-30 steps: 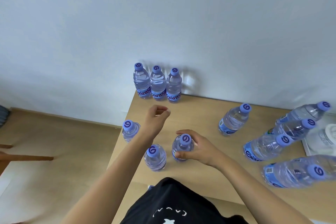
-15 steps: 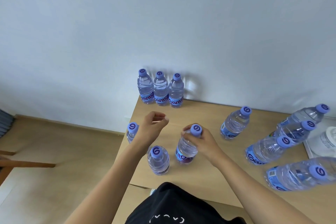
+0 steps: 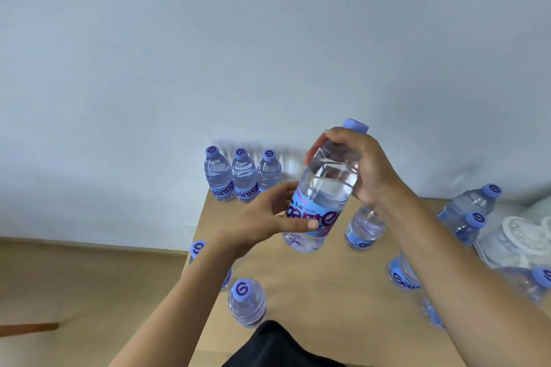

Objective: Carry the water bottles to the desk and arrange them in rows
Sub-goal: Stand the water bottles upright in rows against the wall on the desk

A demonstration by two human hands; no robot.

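Held bottle (image 3: 323, 188) is up off the desk (image 3: 322, 301), tilted, cap leaning away toward the wall, base toward me. It hangs over the middle of the desk, in front of the back row. I judge it is mid-carry, bound for the slot next to that row.

Right hand (image 3: 368, 168) wraps the shoulder and neck just under the cap, fingers curled round the clear upper body. Left hand (image 3: 265, 222) cups the label band lower down, thumb lying across the blue label, fingers behind it. Two grips, one high and one low: my read is that this steadies the tilt and lets me stand the bottle up straight.

Back row (image 3: 243, 177): three bottles upright, touching side by side, tight against the wall. That looks like the pattern to extend.

Nearer me, one upright bottle (image 3: 247, 302) by the front edge, and another bottle (image 3: 197, 249) at the left edge, mostly hidden by my left forearm. Loose bottles (image 3: 465, 211) stand scattered on the right half, some behind my right arm, well apart and not in any row.

White lidded containers (image 3: 517, 240) at the far right; blurred, contents unclear.
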